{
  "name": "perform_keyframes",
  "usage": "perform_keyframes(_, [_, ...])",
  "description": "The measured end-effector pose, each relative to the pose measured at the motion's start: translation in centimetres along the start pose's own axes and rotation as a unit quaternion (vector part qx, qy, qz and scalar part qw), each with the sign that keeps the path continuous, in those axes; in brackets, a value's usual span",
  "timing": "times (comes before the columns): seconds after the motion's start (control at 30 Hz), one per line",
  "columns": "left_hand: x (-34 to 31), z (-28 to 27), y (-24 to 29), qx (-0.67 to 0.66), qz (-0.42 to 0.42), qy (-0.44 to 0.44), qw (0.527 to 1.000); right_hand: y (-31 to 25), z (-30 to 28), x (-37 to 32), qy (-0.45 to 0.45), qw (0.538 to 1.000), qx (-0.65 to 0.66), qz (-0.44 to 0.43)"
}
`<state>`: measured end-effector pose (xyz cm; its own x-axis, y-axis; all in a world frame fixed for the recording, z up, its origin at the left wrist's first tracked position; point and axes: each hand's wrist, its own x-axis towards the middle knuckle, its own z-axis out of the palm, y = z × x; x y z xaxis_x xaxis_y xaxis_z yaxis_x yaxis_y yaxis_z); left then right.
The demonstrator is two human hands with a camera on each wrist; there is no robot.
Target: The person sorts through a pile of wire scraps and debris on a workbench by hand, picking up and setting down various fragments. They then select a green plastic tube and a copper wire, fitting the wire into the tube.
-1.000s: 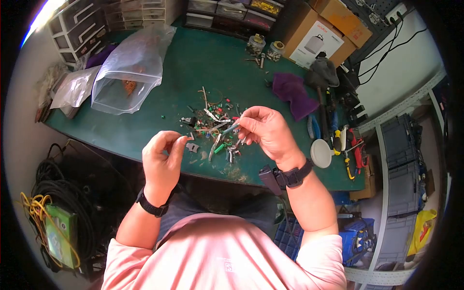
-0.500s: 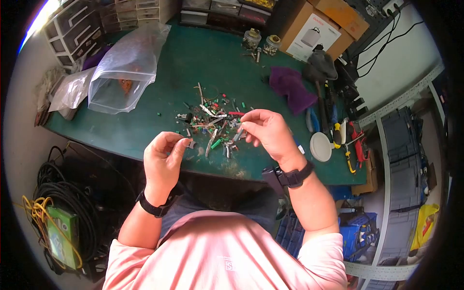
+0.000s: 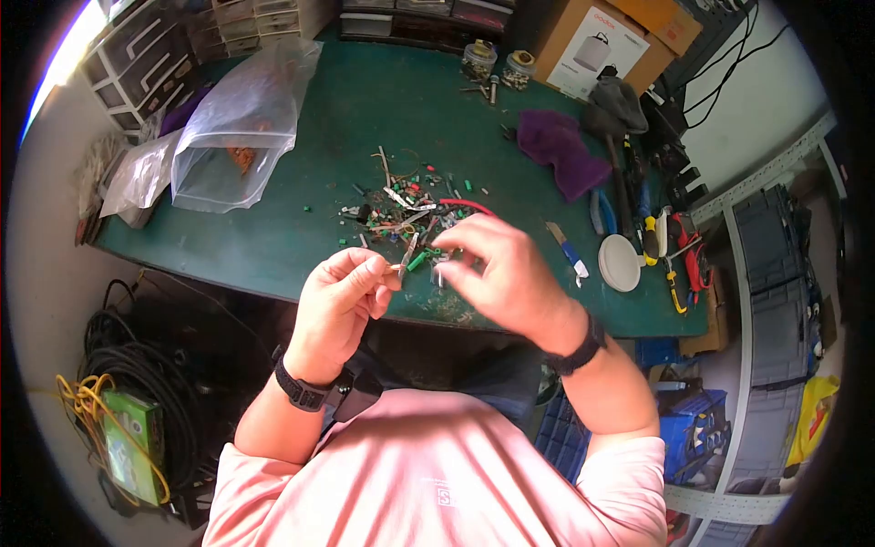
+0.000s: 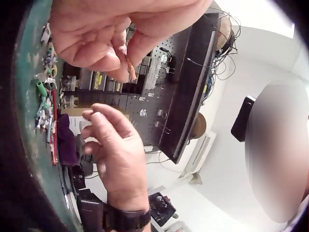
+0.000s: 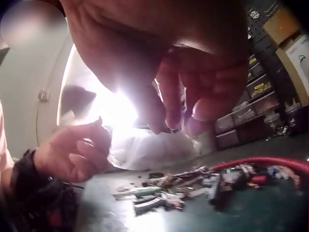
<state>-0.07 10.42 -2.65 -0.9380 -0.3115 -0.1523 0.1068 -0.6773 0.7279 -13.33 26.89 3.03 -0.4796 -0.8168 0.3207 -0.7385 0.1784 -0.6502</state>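
Observation:
My left hand (image 3: 339,296) pinches a short twist of bare copper wire (image 4: 132,71) between thumb and forefinger, just above the front of the bench. Close on its right, my right hand (image 3: 512,281) hovers with bent fingers, its thumb apart from the forefinger and nothing visible between them. Beyond both hands lies a heap of cable scraps (image 3: 401,219), mixed green, white, grey and red. A longer red cable piece (image 3: 467,204) curves out at the heap's right side, and a green piece (image 3: 416,262) lies near the left fingertips.
An open clear plastic bag (image 3: 241,137) with copper scraps inside lies at left. To the right are a blue-handled knife (image 3: 570,251), a round white lid (image 3: 620,263), pliers (image 3: 602,214) and a purple cloth (image 3: 565,155). Two jars (image 3: 518,70) stand at the back.
My left hand has moved right, toward the other hand, still pinching a small piece. The grey-blue piece earlier in my right fingers no longer shows there. The knife has come into view.

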Motion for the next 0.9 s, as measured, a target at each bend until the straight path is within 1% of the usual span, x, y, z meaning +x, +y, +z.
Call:
perform_keyframes(0.13, [0.0, 0.6, -0.5, 0.0, -0.007, 0.002, 1.0, -1.5, 1.4, -0.2, 0.049, 0.994, -0.03, -0.094])
perform_keyframes(0.23, [-0.2, 0.8, -0.6, 0.022, -0.003, -0.017, 1.0, -1.2, 2.0, -0.4, 0.065, 0.993, -0.018, -0.102])
perform_keyframes(0.33, [-0.3, 0.8, -0.8, 0.0, -0.019, -0.028, 0.999, -1.5, 2.2, -0.6, 0.074, 0.992, 0.015, -0.104])
perform_keyframes(0.4, [-0.2, 0.4, -1.2, -0.04, -0.032, -0.056, 0.997, -1.4, 2.4, -0.8, 0.081, 0.991, 0.033, -0.105])
perform_keyframes(0.43, [-0.2, 0.5, -1.3, -0.04, -0.032, -0.056, 0.997, -1.3, 2.5, -0.9, 0.088, 0.989, 0.05, -0.106])
perform_keyframes(0.47, [-0.3, 0.6, -1.5, -0.068, -0.028, -0.069, 0.995, -1.5, 2.5, -1.1, 0.087, 0.989, 0.05, -0.106])
perform_keyframes(0.5, [-0.4, 0.7, -1.6, -0.098, -0.022, -0.082, 0.992, -1.8, 2.4, -1.3, 0.086, 0.99, 0.082, -0.075])
perform_keyframes(0.53, [-0.4, 0.7, -1.6, -0.099, -0.021, -0.081, 0.992, -2.0, 2.3, -1.6, 0.085, 0.989, 0.115, -0.044])
perform_keyframes(0.6, [-0.4, 0.5, -1.6, -0.104, -0.027, -0.108, 0.988, -1.6, 2.7, -2.0, 0.094, 0.985, 0.141, -0.031])
perform_keyframes(0.63, [-0.5, 0.5, -1.7, -0.105, -0.025, -0.106, 0.989, -1.4, 2.9, -2.2, 0.106, 0.98, 0.166, -0.015])
perform_keyframes(0.7, [-0.6, 0.7, -1.8, -0.062, 0.0, -0.131, 0.989, -1.2, 3.3, -2.6, 0.109, 0.978, 0.179, -0.017])
perform_keyframes(0.73, [-0.9, 1.3, -1.5, -0.039, 0.003, -0.106, 0.994, -1.2, 3.7, -2.8, 0.128, 0.966, 0.223, 0.001])
perform_keyframes(0.77, [-1.1, 1.5, -1.5, -0.04, 0.005, -0.103, 0.994, -1.1, 4.0, -3.1, 0.146, 0.952, 0.267, 0.019])
perform_keyframes(0.8, [-1.2, 1.7, -1.6, 0.07, 0.058, -0.081, 0.993, -0.9, 4.2, -3.3, 0.15, 0.951, 0.271, 0.018])
perform_keyframes(0.83, [-1.4, 2.0, -1.7, 0.179, 0.11, -0.057, 0.976, -0.8, 4.4, -3.6, 0.148, 0.951, 0.271, 0.017])
perform_keyframes(0.87, [-1.7, 2.4, -2.0, 0.185, 0.136, -0.021, 0.973, -0.7, 4.7, -3.9, 0.153, 0.951, 0.269, 0.032])
perform_keyframes(0.9, [-1.7, 2.7, -2.1, 0.186, 0.136, -0.021, 0.973, -0.5, 4.9, -4.2, 0.158, 0.95, 0.266, 0.047])
